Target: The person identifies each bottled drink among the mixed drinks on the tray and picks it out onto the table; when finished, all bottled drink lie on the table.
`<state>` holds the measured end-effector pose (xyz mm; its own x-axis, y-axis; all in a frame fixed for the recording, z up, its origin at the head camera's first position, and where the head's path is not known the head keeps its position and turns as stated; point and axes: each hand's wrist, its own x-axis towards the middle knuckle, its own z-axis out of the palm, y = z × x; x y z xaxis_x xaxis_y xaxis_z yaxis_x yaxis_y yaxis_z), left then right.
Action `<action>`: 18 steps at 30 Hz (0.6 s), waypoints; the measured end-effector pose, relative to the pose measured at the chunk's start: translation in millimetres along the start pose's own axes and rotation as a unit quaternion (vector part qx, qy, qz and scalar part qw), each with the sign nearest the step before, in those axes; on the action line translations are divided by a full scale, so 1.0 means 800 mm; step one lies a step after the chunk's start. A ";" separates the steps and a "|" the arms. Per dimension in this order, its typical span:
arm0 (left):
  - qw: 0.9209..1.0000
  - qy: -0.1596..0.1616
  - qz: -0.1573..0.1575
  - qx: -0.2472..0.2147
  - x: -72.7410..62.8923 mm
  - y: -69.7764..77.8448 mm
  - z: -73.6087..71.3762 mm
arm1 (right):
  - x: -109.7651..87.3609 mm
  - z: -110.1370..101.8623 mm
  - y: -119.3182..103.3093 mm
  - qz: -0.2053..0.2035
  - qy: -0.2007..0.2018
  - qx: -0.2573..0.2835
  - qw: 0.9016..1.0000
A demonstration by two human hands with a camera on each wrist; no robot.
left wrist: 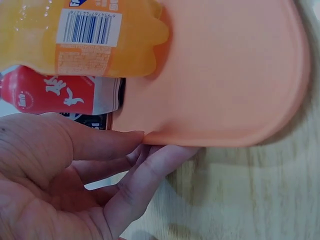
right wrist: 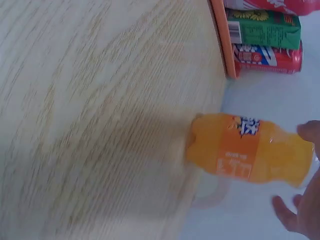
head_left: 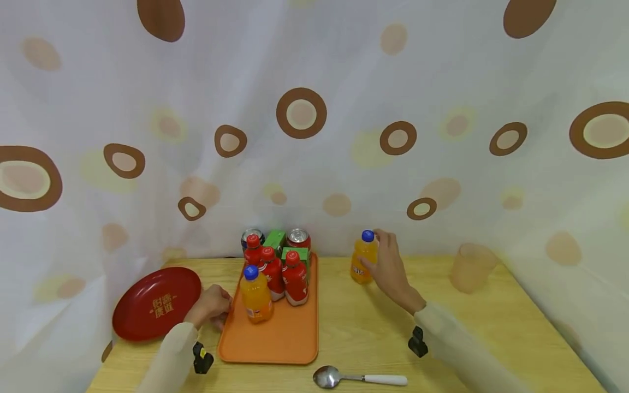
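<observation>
Left hand [head_left: 212, 304]: I pinch the tray [head_left: 270, 345].
Right hand [head_left: 391, 267]: spread wide around the rightmost orange bottle [head_left: 361, 251].

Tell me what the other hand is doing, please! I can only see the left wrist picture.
Observer: The right hand is at a second orange bottle, off to the right of the tray.
Child: Cool! Is there anything to scoop with?
Observer: Yes, a white-handled spoon lies on the table, at the near side of the tray.
Child: And what's to the left of the tray?
Observer: A big red plate, close to the left hand.
</observation>
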<state>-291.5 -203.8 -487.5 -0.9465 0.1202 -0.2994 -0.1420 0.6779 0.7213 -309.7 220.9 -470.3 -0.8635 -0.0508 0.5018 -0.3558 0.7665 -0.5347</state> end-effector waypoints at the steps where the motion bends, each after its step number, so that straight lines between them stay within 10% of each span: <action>1: 1.000 -0.001 0.000 0.004 -0.001 -0.001 0.002 | -0.003 0.002 -0.003 -0.028 0.026 -0.014 0.999; 9: 1.000 -0.004 0.009 -0.008 -0.004 -0.003 0.005 | 0.000 0.004 -0.031 -0.194 0.154 -0.082 0.965; 18: 1.000 0.001 0.001 0.005 -0.005 -0.004 0.002 | -0.010 0.022 -0.070 -0.169 0.092 0.013 0.981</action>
<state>-286.7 -205.1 -489.8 -0.9474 0.1208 -0.2965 -0.1365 0.6852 0.7155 -289.0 167.1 -456.8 -0.6163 -0.1822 0.7662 -0.6226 0.7085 -0.3323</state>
